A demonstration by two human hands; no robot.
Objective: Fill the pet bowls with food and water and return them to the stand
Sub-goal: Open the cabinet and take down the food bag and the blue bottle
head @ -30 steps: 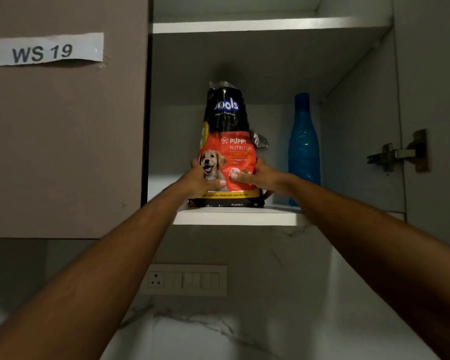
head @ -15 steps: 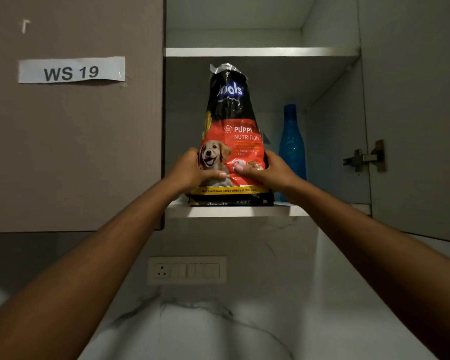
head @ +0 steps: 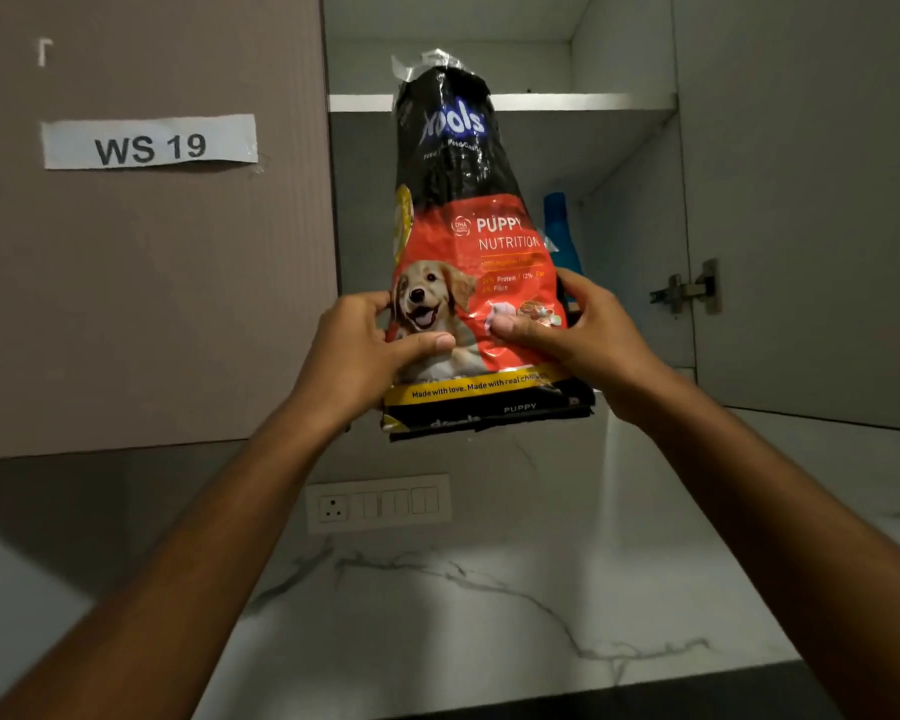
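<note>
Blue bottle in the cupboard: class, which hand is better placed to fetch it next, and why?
Right, probably. The right hand grips the puppy food bag on the side nearest the blue bottle, directly behind it. The left hand would have to cross the bag.

The open wall cupboard (head: 630,210) held two white shelves. On the lower shelf (head: 687,374) stood a blue bottle (head: 559,236), upright, toward the back and right of the middle, its base hidden. The upper shelf (head: 583,102), above the bottle, showed only its front edge.
</note>
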